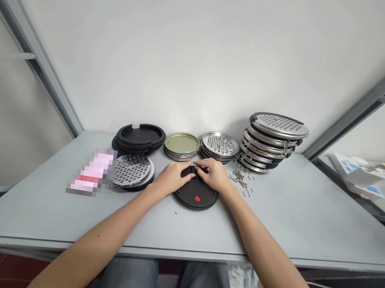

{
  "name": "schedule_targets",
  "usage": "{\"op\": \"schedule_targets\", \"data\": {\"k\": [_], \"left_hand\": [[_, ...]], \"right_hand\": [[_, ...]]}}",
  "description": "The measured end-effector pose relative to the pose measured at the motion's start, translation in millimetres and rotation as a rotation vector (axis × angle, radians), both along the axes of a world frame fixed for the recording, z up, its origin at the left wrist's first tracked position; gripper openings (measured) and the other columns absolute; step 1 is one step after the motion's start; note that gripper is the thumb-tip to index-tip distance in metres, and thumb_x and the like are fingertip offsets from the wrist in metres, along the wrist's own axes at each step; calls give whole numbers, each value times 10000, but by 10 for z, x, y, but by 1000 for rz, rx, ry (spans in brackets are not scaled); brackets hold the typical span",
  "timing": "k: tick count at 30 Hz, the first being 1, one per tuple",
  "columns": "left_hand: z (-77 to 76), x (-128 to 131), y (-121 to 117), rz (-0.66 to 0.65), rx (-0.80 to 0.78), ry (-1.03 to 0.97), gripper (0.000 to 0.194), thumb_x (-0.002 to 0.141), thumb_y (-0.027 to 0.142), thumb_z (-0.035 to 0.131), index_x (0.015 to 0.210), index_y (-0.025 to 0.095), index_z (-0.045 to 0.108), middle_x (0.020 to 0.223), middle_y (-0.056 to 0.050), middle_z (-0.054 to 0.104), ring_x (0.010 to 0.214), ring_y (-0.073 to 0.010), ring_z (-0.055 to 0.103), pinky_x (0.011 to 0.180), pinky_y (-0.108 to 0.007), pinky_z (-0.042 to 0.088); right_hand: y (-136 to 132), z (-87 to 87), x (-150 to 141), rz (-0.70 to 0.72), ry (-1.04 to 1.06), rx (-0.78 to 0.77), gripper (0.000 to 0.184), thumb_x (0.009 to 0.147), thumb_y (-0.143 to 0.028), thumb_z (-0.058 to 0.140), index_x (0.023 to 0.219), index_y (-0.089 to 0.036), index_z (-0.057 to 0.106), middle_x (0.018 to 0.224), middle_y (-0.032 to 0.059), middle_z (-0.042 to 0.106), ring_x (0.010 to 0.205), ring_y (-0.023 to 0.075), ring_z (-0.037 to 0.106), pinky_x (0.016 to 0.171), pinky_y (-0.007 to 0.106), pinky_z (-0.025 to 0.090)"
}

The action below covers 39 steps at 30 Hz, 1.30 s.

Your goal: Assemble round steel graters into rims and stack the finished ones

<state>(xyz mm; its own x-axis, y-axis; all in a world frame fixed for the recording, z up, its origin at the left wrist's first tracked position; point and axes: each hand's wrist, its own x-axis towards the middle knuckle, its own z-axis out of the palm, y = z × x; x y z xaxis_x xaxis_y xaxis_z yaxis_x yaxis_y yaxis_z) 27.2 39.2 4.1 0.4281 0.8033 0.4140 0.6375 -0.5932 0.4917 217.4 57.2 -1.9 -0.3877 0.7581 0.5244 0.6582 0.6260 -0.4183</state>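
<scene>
A black round plastic base (pixel 194 200) with a red dot lies on the table in front of me. My left hand (pixel 174 175) is closed at its far left edge, thumb resting on top. My right hand (pixel 214 176) pinches at the far edge, its thumb and fingers bent close to the left fingertips. A small shiny metal piece (pixel 194 165) shows between the two hands; its shape is mostly hidden by fingers. Several loose metal ring clips (pixel 241 178) lie just right of my right hand.
Along the wall stand black ring-shaped holders (pixel 140 136), gold-green round lids (pixel 181 143), round metal graters (pixel 220 144) and a tall stack of assembled graters (pixel 279 126). Patterned grater discs (pixel 131 171) lie left of my hands, beside a blurred pink item (pixel 95 170).
</scene>
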Motion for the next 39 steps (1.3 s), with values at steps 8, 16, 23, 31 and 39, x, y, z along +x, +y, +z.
{"op": "schedule_targets", "data": {"k": [8,16,23,31,39], "left_hand": [[-10,-19,5,11,-22,-3,412,842,296,617,1245,211,589,1223,-66,652,1110,-241,621,961,-353,483],[-12,-13,0,-3,-10,4,398,849,289,606,1238,210,594,1216,-64,656,1111,-237,620,970,-351,478],[-3,-4,-1,16,-13,9,378,845,285,610,1217,218,607,1206,-60,662,1106,-235,623,981,-348,470],[-28,-7,14,-3,-2,-21,373,841,278,615,1207,204,616,1202,-66,664,1100,-232,627,985,-350,472],[-34,-11,31,-19,-9,-36,381,831,267,628,1202,185,629,1204,-77,661,1110,-229,625,979,-352,474]], "right_hand": [[-15,35,36,90,-26,-29,282,845,-119,533,1072,-167,693,1001,96,706,918,204,645,831,330,496],[-38,32,16,52,-10,-22,320,839,-78,488,1065,-166,696,1007,95,698,890,193,651,802,302,496],[-9,18,21,-16,12,-57,244,841,-129,550,996,-189,728,933,69,729,832,184,670,769,282,495],[-21,29,5,-45,-179,26,283,881,-146,514,1059,-221,721,885,63,699,799,164,638,675,233,445],[-14,15,-9,-58,-285,76,280,900,-164,493,1043,-224,726,880,66,689,833,170,623,681,236,435]]}}
